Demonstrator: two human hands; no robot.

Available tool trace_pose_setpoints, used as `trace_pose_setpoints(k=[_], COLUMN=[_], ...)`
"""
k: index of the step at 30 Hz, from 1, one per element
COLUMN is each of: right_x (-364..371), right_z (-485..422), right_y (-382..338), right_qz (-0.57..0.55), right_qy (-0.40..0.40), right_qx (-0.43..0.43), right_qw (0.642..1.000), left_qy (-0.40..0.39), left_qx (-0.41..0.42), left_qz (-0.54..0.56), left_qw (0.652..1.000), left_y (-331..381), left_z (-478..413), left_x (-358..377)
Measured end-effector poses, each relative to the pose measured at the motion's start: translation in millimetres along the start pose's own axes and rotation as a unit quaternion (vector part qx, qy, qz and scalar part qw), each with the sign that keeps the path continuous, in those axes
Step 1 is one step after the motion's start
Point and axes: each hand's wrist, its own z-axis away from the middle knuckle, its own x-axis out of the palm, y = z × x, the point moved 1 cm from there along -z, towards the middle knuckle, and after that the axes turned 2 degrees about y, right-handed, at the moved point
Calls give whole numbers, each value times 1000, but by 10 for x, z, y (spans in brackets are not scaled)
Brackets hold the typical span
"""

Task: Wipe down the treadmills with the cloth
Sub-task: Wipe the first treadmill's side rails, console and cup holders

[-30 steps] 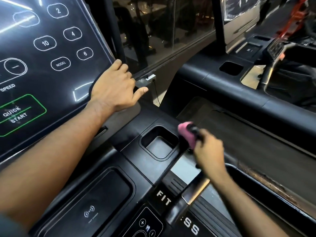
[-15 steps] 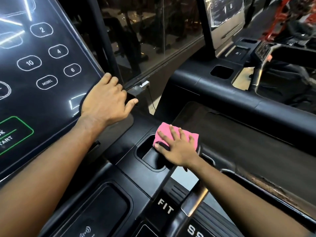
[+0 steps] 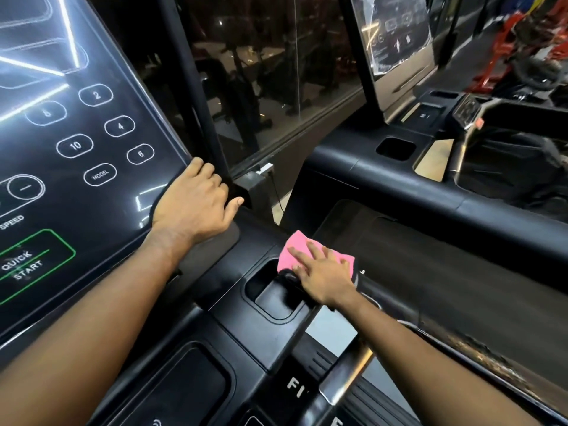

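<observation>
The right hand (image 3: 325, 281) is pressing the pink cloth (image 3: 296, 245) flat, fingers (image 3: 299, 255) straight and apart, onto the black treadmill console surface (image 3: 246, 342) at the cup holder's (image 3: 273, 298) far rim. The left hand (image 3: 193, 204) is gripping the touchscreen display's (image 3: 76, 149) lower corner, fingers curled together over its edge. A neighbouring treadmill (image 3: 399, 179) is standing just beside, and a dark glass wall (image 3: 276, 87) is reflecting gym equipment.

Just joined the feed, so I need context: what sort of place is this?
Most likely a gym: a treadmill console with QUICK START and speed keys, a second treadmill alongside, red exercise frames beyond.
</observation>
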Motion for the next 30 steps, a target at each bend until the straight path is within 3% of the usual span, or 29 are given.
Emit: trace_pose_setpoints(k=[4,8,12,21,25,30], right_x=[26,4,8,-24,-56,249], right_z=[112,-113,-557,-1969,-2452,-2772], right_y=[103,80,-29,-737,-1029,-584], right_qz=[38,6,-24,-94,-145,-303], right_qy=[24,-8,-25,-71,-103,-156], right_qx=[-2,23,10,-53,-93,-55], right_qw=[999,1000,999,992,980,938], left_qy=[6,14,-34,-44,-72,-80], left_qx=[-2,-5,-24,-58,-65,-89], left_qz=[6,10,-7,-35,-41,-23], left_qw=[1000,1000,999,997,994,993], left_y=[1,2,78,152,158,156], left_z=[8,-53,-264,-391,-401,-448], left_x=[-46,-30,-26,96,127,84])
